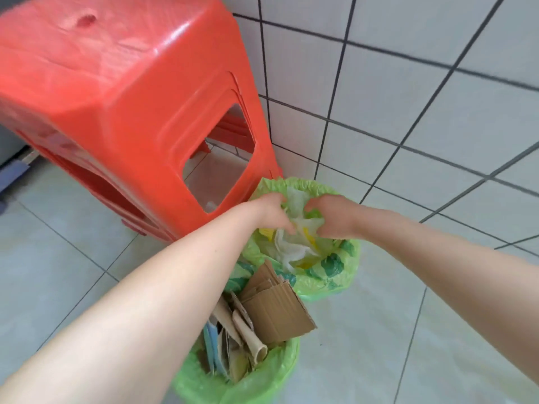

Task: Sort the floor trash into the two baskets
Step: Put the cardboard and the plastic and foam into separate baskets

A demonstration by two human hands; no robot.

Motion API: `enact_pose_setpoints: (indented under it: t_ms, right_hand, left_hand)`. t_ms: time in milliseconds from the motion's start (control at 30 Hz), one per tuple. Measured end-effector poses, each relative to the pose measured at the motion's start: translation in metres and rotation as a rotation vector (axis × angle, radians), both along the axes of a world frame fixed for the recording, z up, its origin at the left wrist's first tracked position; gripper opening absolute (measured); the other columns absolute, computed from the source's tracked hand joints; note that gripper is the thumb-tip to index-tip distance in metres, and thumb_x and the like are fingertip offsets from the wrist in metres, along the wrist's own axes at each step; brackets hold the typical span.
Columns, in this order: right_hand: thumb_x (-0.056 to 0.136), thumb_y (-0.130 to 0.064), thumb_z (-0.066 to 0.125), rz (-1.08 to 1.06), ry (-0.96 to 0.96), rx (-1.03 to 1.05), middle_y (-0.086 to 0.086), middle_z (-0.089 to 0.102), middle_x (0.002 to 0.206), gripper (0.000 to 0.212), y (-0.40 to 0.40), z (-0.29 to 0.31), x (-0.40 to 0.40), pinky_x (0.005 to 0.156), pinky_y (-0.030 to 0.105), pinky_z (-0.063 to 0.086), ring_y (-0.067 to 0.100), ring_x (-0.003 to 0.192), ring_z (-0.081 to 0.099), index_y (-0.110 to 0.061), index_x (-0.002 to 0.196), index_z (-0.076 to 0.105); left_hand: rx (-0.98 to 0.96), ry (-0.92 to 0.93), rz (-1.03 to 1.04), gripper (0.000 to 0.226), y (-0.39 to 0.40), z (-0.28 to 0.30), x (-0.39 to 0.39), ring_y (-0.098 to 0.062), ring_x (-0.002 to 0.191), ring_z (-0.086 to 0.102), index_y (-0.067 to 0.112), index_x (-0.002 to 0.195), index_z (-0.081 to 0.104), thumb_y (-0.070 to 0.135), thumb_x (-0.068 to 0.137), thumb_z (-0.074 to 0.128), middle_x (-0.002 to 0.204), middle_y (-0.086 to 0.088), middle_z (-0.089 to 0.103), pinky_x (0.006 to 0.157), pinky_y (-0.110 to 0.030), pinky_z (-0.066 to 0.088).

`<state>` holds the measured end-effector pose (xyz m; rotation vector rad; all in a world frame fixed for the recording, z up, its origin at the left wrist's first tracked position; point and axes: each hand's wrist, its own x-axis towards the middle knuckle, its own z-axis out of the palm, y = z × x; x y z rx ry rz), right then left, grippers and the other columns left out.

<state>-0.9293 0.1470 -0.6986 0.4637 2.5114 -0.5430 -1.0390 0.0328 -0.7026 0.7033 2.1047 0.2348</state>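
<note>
Two baskets lined with green bags stand on the tiled floor. The far basket (344, 272) holds crumpled whitish and yellow plastic wrap (294, 249). Both my hands reach into it from above. My left hand (272, 212) grips the plastic wrap at its left side, fingers curled into it. My right hand (331, 217) grips the same wad from the right. The near basket (262, 377) is stuffed with brown cardboard pieces (277, 310) and some blue and pale paper, which stick up above its rim.
A stack of red plastic stools (125, 106) stands right behind and left of the far basket, close to my left forearm. A white tiled wall (408, 83) runs along the back and right. Bare pale floor tiles (379, 345) lie to the right of the baskets.
</note>
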Motion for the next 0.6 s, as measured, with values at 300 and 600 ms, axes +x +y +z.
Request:
enact_pose_setpoints:
  t_ms: [300,600]
  right_hand:
    - [0.087,-0.015,0.051,-0.097,0.049,-0.015,0.010,0.050,0.135,0.049,-0.016,0.117,0.032,0.100,0.035,0.043,0.028,0.123,0.049,-0.014,0.136,0.045]
    - [0.084,-0.011,0.053,-0.397,0.417,-0.136,0.004,0.059,0.120,0.036,-0.064,0.277,0.052,0.094,0.033,0.047,0.020,0.108,0.059,-0.014,0.119,0.056]
  left_hand:
    - [0.118,0.014,0.136,0.051,-0.028,0.115,0.029,-0.026,0.127,0.048,0.016,0.139,0.047,0.020,0.089,0.057,0.143,-0.007,0.047,0.096,-0.029,0.041]
    - [0.379,-0.026,0.477,0.025,-0.042,0.277,0.089,-0.021,0.109,0.058,0.018,0.111,0.062,0.017,0.086,0.056,0.114,0.000,0.065,0.094,-0.032,0.046]
